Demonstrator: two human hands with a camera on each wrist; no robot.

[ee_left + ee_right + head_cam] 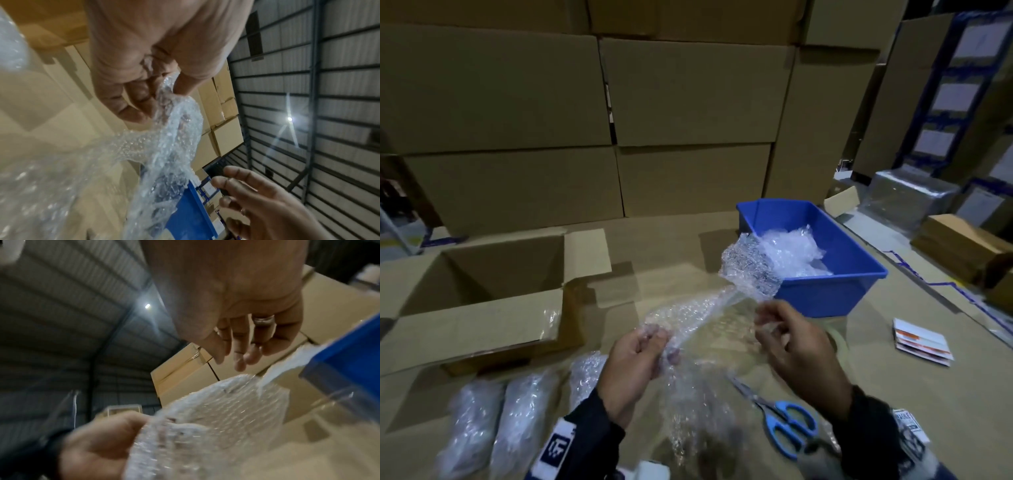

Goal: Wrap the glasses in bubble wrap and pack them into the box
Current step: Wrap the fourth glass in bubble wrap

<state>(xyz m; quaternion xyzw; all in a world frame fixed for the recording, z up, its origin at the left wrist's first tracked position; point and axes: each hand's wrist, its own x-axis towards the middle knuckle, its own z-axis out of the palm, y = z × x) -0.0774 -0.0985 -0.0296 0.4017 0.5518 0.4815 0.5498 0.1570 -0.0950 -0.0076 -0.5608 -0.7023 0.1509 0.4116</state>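
Tabletop (688, 240) w/ open box (482, 301) at 9 o'clock, blue bin (835, 291) at 1. Bubble wrap sheet (698, 308) mid-air at center. L hand (635, 359) grip curled, pinching sheet's near end. R hand (796, 346) grip half-open, fingers loose, just beside sheet. Wrapped glasses (517, 421) at 7. Scissors (780, 418) at 5.

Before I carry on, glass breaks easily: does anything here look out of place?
Only the scissors: they lie beside the right hand, partly under loose bubble wrap that the left hand holds.
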